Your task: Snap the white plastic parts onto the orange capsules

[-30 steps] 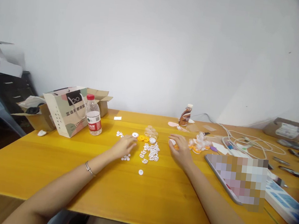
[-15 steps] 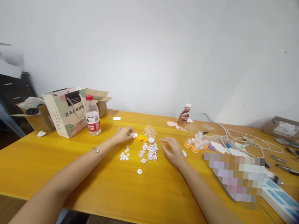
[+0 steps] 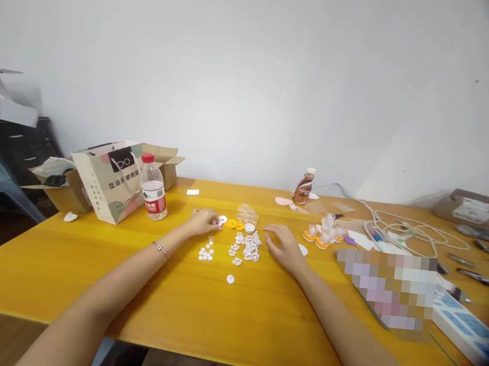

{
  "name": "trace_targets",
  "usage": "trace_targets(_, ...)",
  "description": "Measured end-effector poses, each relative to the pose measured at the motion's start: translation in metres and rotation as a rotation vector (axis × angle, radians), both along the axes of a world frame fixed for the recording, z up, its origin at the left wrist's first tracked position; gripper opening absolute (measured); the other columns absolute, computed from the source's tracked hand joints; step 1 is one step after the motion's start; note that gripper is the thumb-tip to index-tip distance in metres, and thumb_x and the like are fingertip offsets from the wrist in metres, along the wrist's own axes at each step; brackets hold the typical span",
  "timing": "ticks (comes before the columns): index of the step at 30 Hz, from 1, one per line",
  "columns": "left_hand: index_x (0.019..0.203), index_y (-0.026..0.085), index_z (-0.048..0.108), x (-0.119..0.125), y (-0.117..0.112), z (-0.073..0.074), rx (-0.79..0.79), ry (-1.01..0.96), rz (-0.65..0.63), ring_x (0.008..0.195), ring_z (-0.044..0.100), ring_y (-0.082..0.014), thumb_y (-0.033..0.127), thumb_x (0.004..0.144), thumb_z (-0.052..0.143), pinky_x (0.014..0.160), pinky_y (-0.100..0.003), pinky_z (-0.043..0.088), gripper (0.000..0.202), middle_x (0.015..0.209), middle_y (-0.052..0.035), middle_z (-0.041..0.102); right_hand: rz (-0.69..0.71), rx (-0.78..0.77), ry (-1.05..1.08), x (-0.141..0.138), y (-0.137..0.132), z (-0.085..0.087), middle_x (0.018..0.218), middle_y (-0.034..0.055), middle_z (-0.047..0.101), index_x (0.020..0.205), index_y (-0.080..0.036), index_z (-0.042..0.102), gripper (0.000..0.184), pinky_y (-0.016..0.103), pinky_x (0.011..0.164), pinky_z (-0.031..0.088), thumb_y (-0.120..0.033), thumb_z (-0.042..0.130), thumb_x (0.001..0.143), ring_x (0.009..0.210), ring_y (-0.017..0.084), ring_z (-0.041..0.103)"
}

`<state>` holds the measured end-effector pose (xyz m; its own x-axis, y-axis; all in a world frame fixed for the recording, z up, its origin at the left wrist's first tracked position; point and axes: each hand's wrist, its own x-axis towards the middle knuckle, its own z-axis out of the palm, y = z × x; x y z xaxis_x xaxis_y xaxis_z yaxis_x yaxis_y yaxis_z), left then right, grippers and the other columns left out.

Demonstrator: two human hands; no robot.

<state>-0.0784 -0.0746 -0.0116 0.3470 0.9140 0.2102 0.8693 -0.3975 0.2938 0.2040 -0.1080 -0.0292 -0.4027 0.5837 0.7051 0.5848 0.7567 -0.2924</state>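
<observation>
My left hand (image 3: pixel 204 222) is at the left end of a row of small round parts, its fingers curled together beside a white disc (image 3: pixel 223 219). What they pinch, if anything, is too small to make out. Orange-yellow discs (image 3: pixel 232 224) and a white ring-shaped part (image 3: pixel 249 228) continue the row to the right. My right hand (image 3: pixel 284 246) lies on the table with fingers apart, holding nothing, right of a pile of white openwork pieces (image 3: pixel 250 245). A white disc (image 3: pixel 302 250) shows partly beyond it. Small white round pieces (image 3: pixel 206 255) lie nearer me, below my left hand.
Clear domed parts (image 3: pixel 247 213) stand behind the row. A lone white disc (image 3: pixel 230 279) lies in front. Clear-and-orange assembled pieces (image 3: pixel 324 232), a brown bottle (image 3: pixel 304 186) and cables (image 3: pixel 406 223) are to the right. A water bottle (image 3: pixel 153 191) and paper bag (image 3: pixel 113 186) stand left.
My left fingers have shifted slightly, and the white disc beside them shows more fully past the fingertips. My right hand rests as before. The view has shifted a little.
</observation>
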Motion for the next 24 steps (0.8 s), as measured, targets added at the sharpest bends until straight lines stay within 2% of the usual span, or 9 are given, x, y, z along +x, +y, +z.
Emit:
trace_targets(3, 0.080, 0.019, 0.060, 0.002, -0.010, 0.006, 0.028, -0.006, 0.013, 0.089, 0.053, -0.0212, 0.040, 0.076, 0.050, 0.083, -0.034, 0.033, 0.024, 0.089, -0.0044, 0.062, 0.002, -0.006, -0.002, 0.000, -0.001, 0.001, 0.094, 0.0063, 0.061, 0.095, -0.023, 0.053, 0.017, 0.041, 0.081, 0.042, -0.025, 0.043, 0.082, 0.089, 0.022, 0.055)
trace_targets(5, 0.085, 0.019, 0.059, 0.005, -0.025, 0.013, 0.055, -0.024, -0.061, 0.093, 0.052, -0.0197, 0.040, 0.079, 0.046, 0.085, -0.033, 0.031, 0.025, 0.093, -0.0040, 0.061, -0.001, -0.010, 0.001, 0.000, -0.001, 0.001, 0.094, 0.0063, 0.061, 0.096, -0.023, 0.053, 0.017, 0.040, 0.082, 0.042, -0.025, 0.043, 0.082, 0.089, 0.021, 0.055)
trace_targets(9, 0.094, 0.021, 0.055, 0.013, -0.069, 0.029, 0.022, -0.048, -0.530, 0.091, 0.053, -0.0143, 0.042, 0.080, 0.048, 0.087, -0.027, 0.029, 0.026, 0.096, -0.0014, 0.061, -0.007, -0.008, 0.007, 0.000, 0.000, 0.000, 0.094, 0.0064, 0.060, 0.096, -0.022, 0.053, 0.017, 0.039, 0.082, 0.042, -0.025, 0.044, 0.082, 0.089, 0.021, 0.054)
trace_targets(11, 0.097, 0.021, 0.053, 0.018, -0.089, 0.032, 0.004, -0.022, -0.631, 0.090, 0.053, -0.0142, 0.043, 0.079, 0.049, 0.087, -0.027, 0.027, 0.028, 0.096, -0.0013, 0.061, -0.001, -0.013, -0.002, -0.001, 0.000, 0.000, 0.095, 0.0067, 0.060, 0.096, -0.022, 0.053, 0.017, 0.039, 0.082, 0.042, -0.025, 0.043, 0.082, 0.090, 0.021, 0.054)
trace_targets(13, 0.099, 0.022, 0.052, 0.024, -0.102, 0.029, -0.008, 0.017, -0.680, 0.090, 0.053, -0.0149, 0.043, 0.079, 0.050, 0.086, -0.028, 0.026, 0.030, 0.095, -0.0019, 0.061, 0.006, -0.022, -0.011, -0.002, 0.000, -0.001, 0.095, 0.0070, 0.060, 0.096, -0.021, 0.053, 0.017, 0.039, 0.082, 0.041, -0.024, 0.043, 0.083, 0.091, 0.021, 0.054)
trace_targets(16, 0.100, 0.022, 0.052, 0.030, -0.109, 0.020, -0.009, 0.059, -0.694, 0.088, 0.054, -0.0166, 0.044, 0.078, 0.051, 0.084, -0.030, 0.026, 0.031, 0.095, -0.0034, 0.062, 0.013, -0.043, -0.019, -0.003, -0.001, 0.000, 0.095, 0.0068, 0.060, 0.096, -0.021, 0.053, 0.017, 0.039, 0.083, 0.041, -0.024, 0.043, 0.083, 0.091, 0.021, 0.053)
trace_targets(19, 0.103, 0.023, 0.050, 0.028, -0.103, 0.013, 0.000, 0.021, -0.654, 0.092, 0.053, -0.0170, 0.046, 0.078, 0.051, 0.086, -0.031, 0.027, 0.035, 0.100, -0.0031, 0.060, 0.015, -0.050, -0.003, -0.002, -0.003, 0.002, 0.094, 0.0067, 0.060, 0.096, -0.021, 0.053, 0.017, 0.039, 0.083, 0.040, -0.024, 0.043, 0.083, 0.091, 0.021, 0.053)
trace_targets(21, 0.101, 0.023, 0.052, 0.018, -0.093, 0.010, 0.037, -0.040, -0.553, 0.091, 0.053, -0.0158, 0.043, 0.081, 0.047, 0.086, -0.030, 0.029, 0.029, 0.099, -0.0022, 0.060, 0.016, -0.061, 0.006, -0.002, -0.005, 0.004, 0.094, 0.0068, 0.060, 0.095, -0.021, 0.054, 0.017, 0.038, 0.082, 0.040, -0.024, 0.043, 0.082, 0.090, 0.021, 0.053)
trace_targets(24, 0.090, 0.019, 0.057, -0.006, -0.068, 0.004, 0.118, -0.092, -0.342, 0.084, 0.054, -0.0148, 0.034, 0.085, 0.042, 0.080, -0.028, 0.034, 0.022, 0.088, -0.0032, 0.062, 0.032, -0.143, -0.027, -0.007, -0.013, 0.008, 0.082, 0.0060, 0.060, 0.086, -0.019, 0.056, 0.015, 0.033, 0.074, 0.042, -0.026, 0.043, 0.082, 0.079, 0.018, 0.055)
